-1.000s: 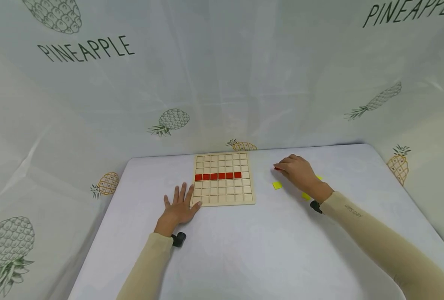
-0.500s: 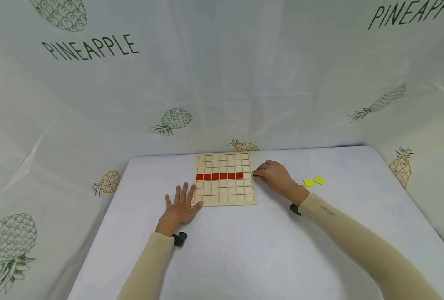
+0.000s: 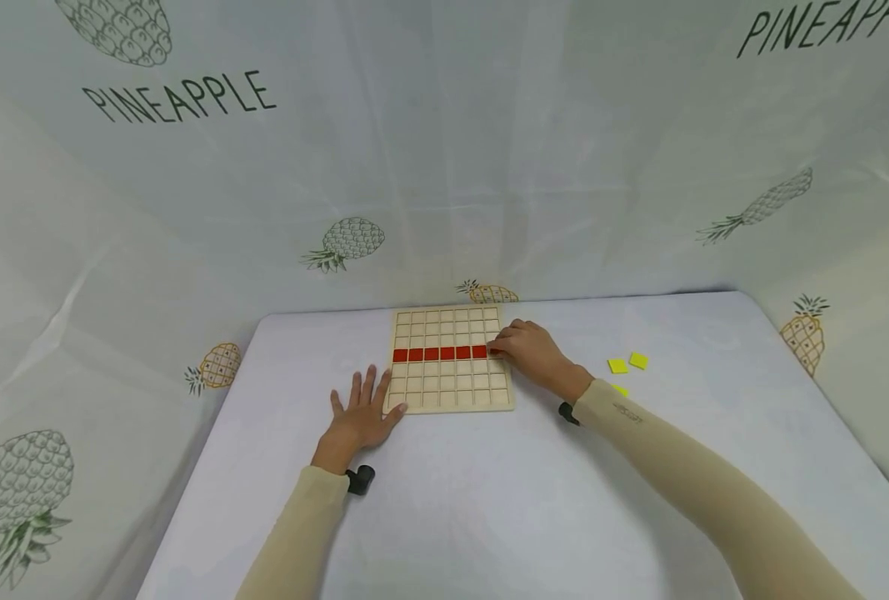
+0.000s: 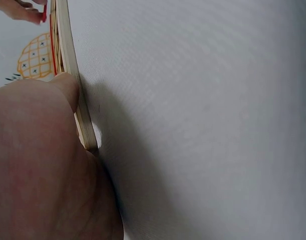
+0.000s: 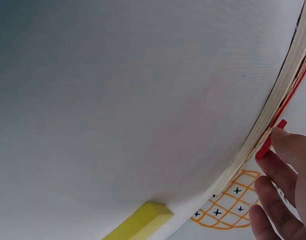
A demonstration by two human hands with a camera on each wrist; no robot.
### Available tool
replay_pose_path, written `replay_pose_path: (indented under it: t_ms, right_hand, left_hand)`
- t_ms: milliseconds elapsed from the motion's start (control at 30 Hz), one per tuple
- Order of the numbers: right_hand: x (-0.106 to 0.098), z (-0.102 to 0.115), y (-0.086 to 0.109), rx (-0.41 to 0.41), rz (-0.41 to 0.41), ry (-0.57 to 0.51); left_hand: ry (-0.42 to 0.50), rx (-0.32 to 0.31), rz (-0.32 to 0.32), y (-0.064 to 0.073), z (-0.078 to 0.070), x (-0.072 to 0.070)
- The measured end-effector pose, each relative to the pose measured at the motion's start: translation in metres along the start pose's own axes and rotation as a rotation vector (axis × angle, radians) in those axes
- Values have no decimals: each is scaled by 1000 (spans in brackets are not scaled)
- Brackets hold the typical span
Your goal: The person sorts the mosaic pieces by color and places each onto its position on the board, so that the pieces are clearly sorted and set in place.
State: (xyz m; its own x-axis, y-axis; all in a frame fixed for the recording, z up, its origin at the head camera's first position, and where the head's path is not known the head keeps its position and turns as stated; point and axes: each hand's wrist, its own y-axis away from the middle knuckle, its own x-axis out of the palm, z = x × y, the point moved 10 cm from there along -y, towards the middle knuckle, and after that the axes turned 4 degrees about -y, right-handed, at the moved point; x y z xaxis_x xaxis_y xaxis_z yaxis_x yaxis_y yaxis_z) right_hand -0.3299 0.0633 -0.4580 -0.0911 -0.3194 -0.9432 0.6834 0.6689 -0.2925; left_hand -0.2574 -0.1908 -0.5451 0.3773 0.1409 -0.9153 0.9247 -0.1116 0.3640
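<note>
Fingers and thumb of my right hand [image 3: 531, 348] pinch a red tile [image 5: 270, 141], tilted at the right end of a row of six red tiles [image 3: 440, 353] in the wooden grid board [image 3: 447, 400]. With fingers spread wide, my left hand [image 3: 357, 423] touches the board's near left corner. Three yellow tiles [image 3: 618, 367] lie to the right on the white table [image 3: 444, 508].

Soft light, faint shadows, dimmer wrist views
</note>
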Motion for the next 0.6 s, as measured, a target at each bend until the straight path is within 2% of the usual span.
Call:
replay_pose_path:
  t_ms: [267, 600]
  right_hand:
    - [4, 2, -7, 12, 45, 6]
    - [11, -1, -9, 41, 80, -18]
  left_hand:
    - [-6, -3, -6, -6, 4, 3]
    - [15, -5, -8, -3, 1, 1]
